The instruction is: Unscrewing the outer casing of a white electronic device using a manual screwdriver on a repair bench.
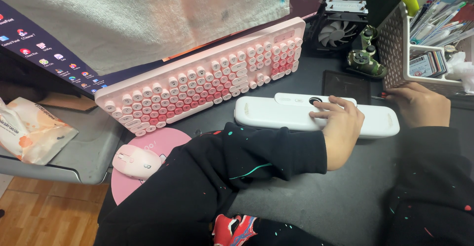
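A long white bar-shaped device [276,113] lies flat on the dark desk, with a narrower white panel and a round black part [314,100] on its upper side. My left hand [340,127] rests palm down on the device's right half, fingers spread, fingertips next to the round black part. My right hand [419,107] is curled into a fist just right of the device, below a white perforated basket [395,48]. A thin tool with a red-and-dark tip [382,96] sticks out of the fist to the left. Both sleeves are black with paint specks.
A pink keyboard [207,78] lies angled behind the device, and a pink mouse [136,161] sits on a round pink pad [163,140]. A towel-draped monitor [49,48], a cooler fan [335,31], a camouflage controller [365,58], a black flat pad [345,85] and a plastic bag [29,130] surround them.
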